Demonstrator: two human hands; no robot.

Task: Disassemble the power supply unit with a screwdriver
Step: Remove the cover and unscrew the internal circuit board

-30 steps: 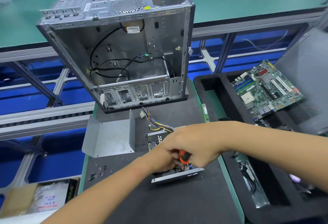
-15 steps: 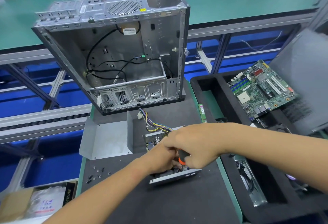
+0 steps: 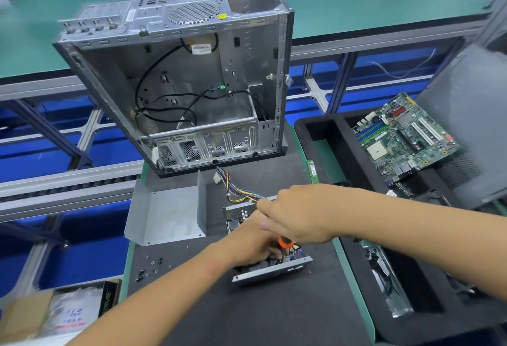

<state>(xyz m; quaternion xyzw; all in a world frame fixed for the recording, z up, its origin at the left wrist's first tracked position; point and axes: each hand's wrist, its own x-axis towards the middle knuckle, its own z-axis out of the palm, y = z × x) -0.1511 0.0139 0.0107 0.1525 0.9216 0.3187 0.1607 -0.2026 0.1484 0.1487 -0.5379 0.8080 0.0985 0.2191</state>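
The right hand (image 3: 299, 216) is wrapped around the orange-handled screwdriver (image 3: 285, 242), bearing down into the opened power supply (image 3: 270, 269) directly beneath. The left hand (image 3: 253, 247) reaches in beside it, probably steadying the unit; whether it holds anything cannot be told. The removed cover (image 3: 164, 214) lies to the left.

Bare mat (image 3: 247, 315) lies open nearside of the power supply unit (image 3: 270, 270); computer case (image 3: 186, 85) blocks the far side.
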